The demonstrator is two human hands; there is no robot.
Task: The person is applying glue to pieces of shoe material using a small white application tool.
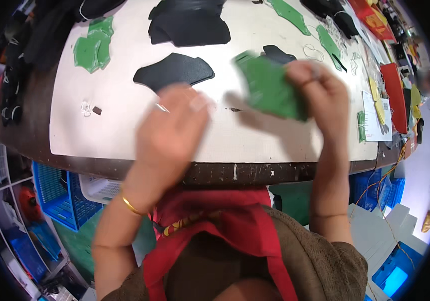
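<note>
My right hand [325, 93] pinches a flat green cut piece [270, 89] by its right edge and holds it above the white work board, where it casts a shadow. Motion blurs the piece. My left hand [172, 128], also blurred, is at the lower edge of a black leather-like cut piece [177, 69] on the board. Its fingertips are too smeared to show whether they grip or only touch it. Partly behind the green piece lies a smaller dark piece [279, 53].
A stack of black cut pieces [190, 22] lies at the far middle of the white board [94, 140]. More green pieces [93, 45] are at the far left and far right. Papers [375, 118] and a red box [394, 95] stand right. Blue crates [56, 193] sit below the table edge.
</note>
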